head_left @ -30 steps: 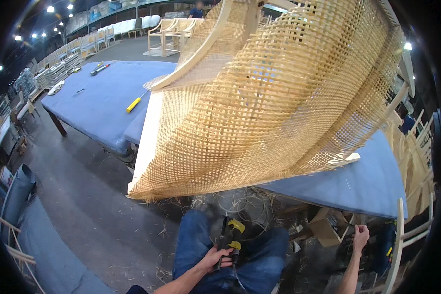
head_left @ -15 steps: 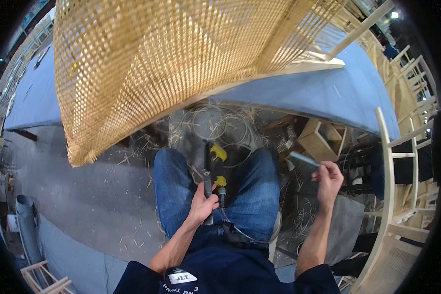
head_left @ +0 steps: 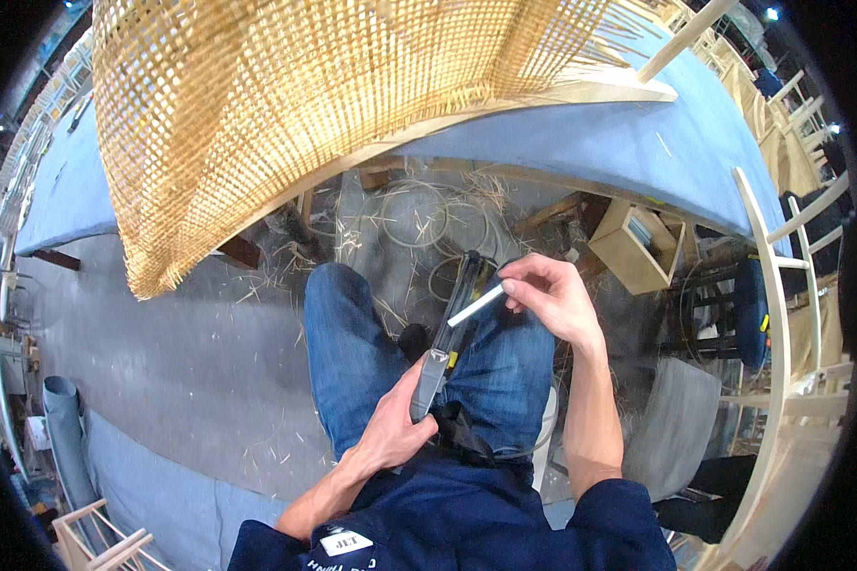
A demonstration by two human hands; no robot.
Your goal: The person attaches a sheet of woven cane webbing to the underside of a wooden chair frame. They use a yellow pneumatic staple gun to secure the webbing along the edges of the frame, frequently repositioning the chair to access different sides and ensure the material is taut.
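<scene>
My left hand (head_left: 397, 419) is closed around a pneumatic staple gun (head_left: 430, 381) over my lap. The gun is dark grey with yellow parts, and its long magazine points away from me. Between the thumb and fingers of my right hand (head_left: 550, 293) is a pale, straight strip of staples (head_left: 476, 305). The strip slants over the gun's magazine; whether it touches cannot be made out. Ahead of me, a wooden frame with woven cane webbing (head_left: 286, 124) rests on a blue-covered table (head_left: 581, 152), its loose cane edge hanging over the near side.
Below the table stands an open wooden box (head_left: 628, 249) with strips inside. Coiled cane (head_left: 416, 217) and scraps litter the floor. A pale wooden chair frame (head_left: 767, 314) stands close on my right. On the left there is a grey-blue roll (head_left: 62, 419).
My right hand has brought the staple strip from the right side in over the staple gun. My left hand has tilted the gun, its far end now turned to the right.
</scene>
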